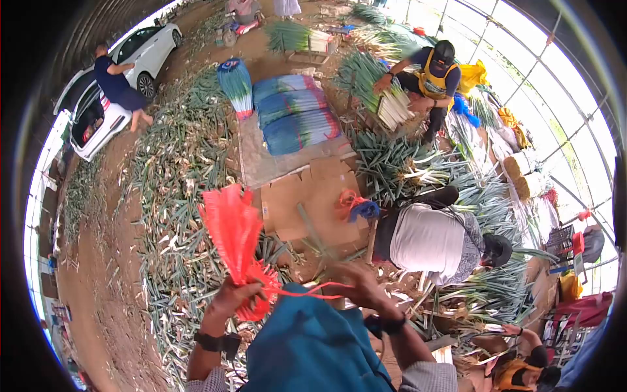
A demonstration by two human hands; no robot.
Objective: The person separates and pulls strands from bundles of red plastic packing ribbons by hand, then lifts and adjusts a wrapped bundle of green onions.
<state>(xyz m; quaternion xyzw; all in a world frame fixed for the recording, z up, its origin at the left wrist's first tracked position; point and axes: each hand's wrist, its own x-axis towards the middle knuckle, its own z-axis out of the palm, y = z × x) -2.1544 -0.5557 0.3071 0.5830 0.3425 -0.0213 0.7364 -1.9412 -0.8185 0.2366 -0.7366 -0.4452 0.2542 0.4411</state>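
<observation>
My left hand (pixel 236 295) is closed round a bunched red mesh net (pixel 232 225), whose wide part fans out upward above the fingers. A thin red strand runs from the net across to my right hand (pixel 356 284), whose fingers are curled and partly blurred around its end. Below and between the hands is the teal cloth (pixel 307 346) over my front. Beyond them, brown cardboard (pixel 307 202) lies on the ground, with a small red and blue net bundle (pixel 356 206) on its right part.
Blue-wrapped leek bundles (pixel 294 114) lie on a mat ahead. Loose leek leaves (pixel 176 261) cover the ground at left. A person in a pale top (pixel 428 242) bends at right; another in a yellow vest (pixel 434 81) handles leeks (pixel 385 98). A white car (pixel 150 52) stands back left.
</observation>
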